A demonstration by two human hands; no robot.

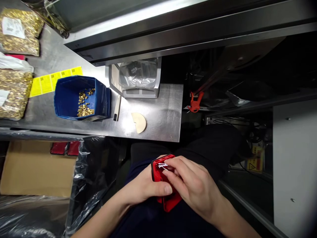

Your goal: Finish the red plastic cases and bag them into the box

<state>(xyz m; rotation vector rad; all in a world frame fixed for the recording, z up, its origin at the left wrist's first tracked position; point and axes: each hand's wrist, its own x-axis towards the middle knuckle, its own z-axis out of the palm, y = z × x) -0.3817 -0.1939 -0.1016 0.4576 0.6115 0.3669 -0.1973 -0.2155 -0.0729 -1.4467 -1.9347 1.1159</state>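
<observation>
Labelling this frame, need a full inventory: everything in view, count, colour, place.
red plastic part: 1, red, over the lap, between both hands
blue bin: 1, blue, on the steel table, small brass pieces inside
bags of brass pieces: 2, gold, table's far left
yellow label sheet: 1, yellow, behind bin
cream half-disc: 1, cream, table front
cardboard box: 1, brown, lower left, red parts at its top edge
orange clamp: 1, orange, right of table
left hand: grip on the part's left side
right hand: fingers on the part's top
</observation>
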